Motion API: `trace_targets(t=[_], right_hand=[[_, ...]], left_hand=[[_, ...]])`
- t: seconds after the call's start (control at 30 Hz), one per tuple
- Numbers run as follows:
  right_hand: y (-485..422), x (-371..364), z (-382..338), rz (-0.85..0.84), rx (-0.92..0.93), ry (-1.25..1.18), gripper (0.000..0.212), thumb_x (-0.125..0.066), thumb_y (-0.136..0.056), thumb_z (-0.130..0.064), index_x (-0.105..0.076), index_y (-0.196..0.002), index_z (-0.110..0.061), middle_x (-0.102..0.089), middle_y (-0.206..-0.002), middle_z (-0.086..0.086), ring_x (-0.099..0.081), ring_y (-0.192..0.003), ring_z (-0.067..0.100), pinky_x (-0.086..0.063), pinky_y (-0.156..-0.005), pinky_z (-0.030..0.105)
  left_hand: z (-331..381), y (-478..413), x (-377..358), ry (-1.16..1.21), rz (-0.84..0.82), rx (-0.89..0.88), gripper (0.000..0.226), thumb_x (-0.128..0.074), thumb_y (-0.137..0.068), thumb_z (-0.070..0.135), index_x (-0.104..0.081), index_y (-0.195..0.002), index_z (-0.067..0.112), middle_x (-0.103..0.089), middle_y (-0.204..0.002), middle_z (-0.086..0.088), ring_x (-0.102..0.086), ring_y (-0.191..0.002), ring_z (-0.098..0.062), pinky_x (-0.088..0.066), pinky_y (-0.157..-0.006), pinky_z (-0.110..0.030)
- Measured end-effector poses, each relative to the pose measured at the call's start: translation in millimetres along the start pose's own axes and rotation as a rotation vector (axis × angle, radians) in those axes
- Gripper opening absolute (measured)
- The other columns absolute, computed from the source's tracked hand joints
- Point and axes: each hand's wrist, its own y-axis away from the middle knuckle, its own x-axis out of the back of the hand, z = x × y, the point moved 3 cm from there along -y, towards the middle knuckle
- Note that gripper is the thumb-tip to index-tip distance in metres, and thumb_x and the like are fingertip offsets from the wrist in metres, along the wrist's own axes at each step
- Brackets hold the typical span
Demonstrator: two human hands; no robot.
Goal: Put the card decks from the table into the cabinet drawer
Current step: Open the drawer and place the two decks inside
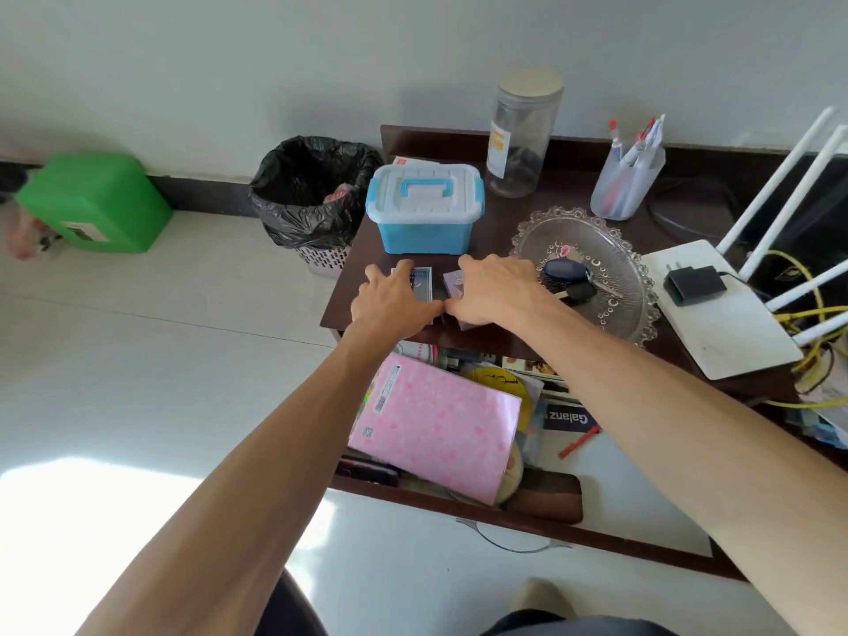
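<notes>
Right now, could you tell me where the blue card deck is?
The blue card deck lies near the table's front edge, under the left hand, just in front of the blue storage box.

- Left hand [394, 300]: palm down, fingers spread and lightly curled, pointing toward 12 o'clock; thumb stretched toward 3 o'clock, its tip touching the right thumb.
- Right hand [498, 286]: palm down, fingers bent toward 10 o'clock, knuckles raised; whether it grips anything cannot be told.
- Left forearm: bare, runs from 7 o'clock up to the wrist.
- Right forearm: bare, runs from 4 o'clock up to the wrist.
- Both arms are stretched forward, converging so the hands sit side by side.
</notes>
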Motion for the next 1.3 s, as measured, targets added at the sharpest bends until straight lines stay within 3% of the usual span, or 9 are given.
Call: trace_targets(t=[0.23,0.37,0.47,0.63,0.77,0.9,1.03,1.17,1.3], right_hand=[[23,7,5,0.152,0.07,-0.139,0.065,-0.057,-0.086,-0.063,-0.05,-0.133,-0.019,-0.068,-0.119,0.009,-0.066,-0.099,0.03,-0.041,-0.066,0.035],[73,17,27,0.202,0.069,-0.48,0.062,-0.049,-0.084,-0.071,-0.047,-0.134,-0.035,-0.069,-0.115,-0.004,-0.063,-0.095,0.023,-0.047,-0.067,0.037],[122,10,58,0.155,0.072,-0.811,0.054,-0.052,-0.081,-0.074,-0.05,-0.127,-0.046,-0.067,-0.087,-0.026,-0.063,-0.081,-0.001,-0.051,-0.067,0.034],[185,-37,118,0.015,0.083,-1.05,0.059,-0.069,-0.081,-0.067,-0.05,-0.136,-0.053,-0.069,-0.085,0.002,-0.069,-0.075,0.019,-0.058,-0.071,0.047],[209,-85,155,-0.078,0.077,-0.917,0.075,-0.072,-0.075,-0.072,-0.044,-0.141,-0.052,-0.072,-0.103,-0.008,-0.07,-0.081,0.011,-0.056,-0.071,0.038],[213,-127,187,-0.147,0.047,-0.674,0.069,-0.074,-0.07,-0.067,-0.046,-0.131,-0.056,-0.061,-0.102,-0.028,-0.061,-0.086,-0.006,-0.054,-0.077,0.029],[203,-156,209,-0.177,0.081,-0.298,0.071,-0.071,-0.071,-0.06,-0.044,-0.136,-0.05,-0.049,-0.101,-0.016,-0.059,-0.098,0.014,-0.047,-0.069,0.03],[195,-177,219,-0.254,0.225,-0.011,0.068,-0.075,-0.078,-0.044,-0.047,-0.14,-0.044,-0.053,-0.123,-0.002,-0.058,-0.114,0.025,-0.055,-0.08,0.038],[193,-179,223,-0.259,0.322,0.084,0.07,-0.079,-0.074,-0.043,-0.05,-0.137,-0.043,-0.055,-0.122,0.0,-0.057,-0.114,0.024,-0.05,-0.088,0.038]], left_hand=[[-7,18,6,0.159,0.075,0.023,0.082,-0.058,-0.065,0.068,-0.038,-0.138,0.035,-0.05,-0.123,-0.009,-0.058,-0.107,-0.032,-0.048,-0.082,-0.041],[-15,56,19,0.396,0.132,-0.069,0.066,-0.062,-0.067,0.062,-0.041,-0.127,0.045,-0.059,-0.109,0.004,-0.06,-0.092,-0.017,-0.055,-0.079,-0.039],[-13,98,24,0.562,0.082,-0.226,0.052,-0.067,-0.073,0.054,-0.045,-0.12,0.054,-0.062,-0.094,0.027,-0.066,-0.082,-0.004,-0.06,-0.067,-0.035],[0,147,-15,0.633,-0.154,-0.332,0.061,-0.069,-0.072,0.056,-0.044,-0.128,0.058,-0.059,-0.102,0.023,-0.068,-0.083,-0.011,-0.062,-0.068,-0.034],[26,155,-56,0.588,-0.312,-0.493,0.067,-0.078,-0.073,0.046,-0.044,-0.131,0.058,-0.054,-0.104,0.026,-0.06,-0.086,-0.008,-0.058,-0.064,-0.021],[49,152,-93,0.406,-0.378,-0.659,0.072,-0.076,-0.078,0.042,-0.038,-0.137,0.057,-0.05,-0.119,0.017,-0.056,-0.097,-0.002,-0.057,-0.073,-0.019],[68,148,-116,0.259,-0.412,-0.788,0.079,-0.074,-0.078,0.044,-0.03,-0.141,0.061,-0.044,-0.12,0.017,-0.052,-0.1,0.001,-0.048,-0.088,-0.017],[77,141,-134,0.16,-0.458,-0.846,0.078,-0.066,-0.079,0.056,-0.022,-0.143,0.064,-0.036,-0.108,0.021,-0.05,-0.092,0.004,-0.041,-0.074,-0.005],[82,144,-145,0.151,-0.532,-0.863,0.075,-0.053,-0.073,0.074,-0.02,-0.14,0.069,-0.04,-0.119,0.018,-0.053,-0.106,-0.004,-0.054,-0.084,-0.02]])
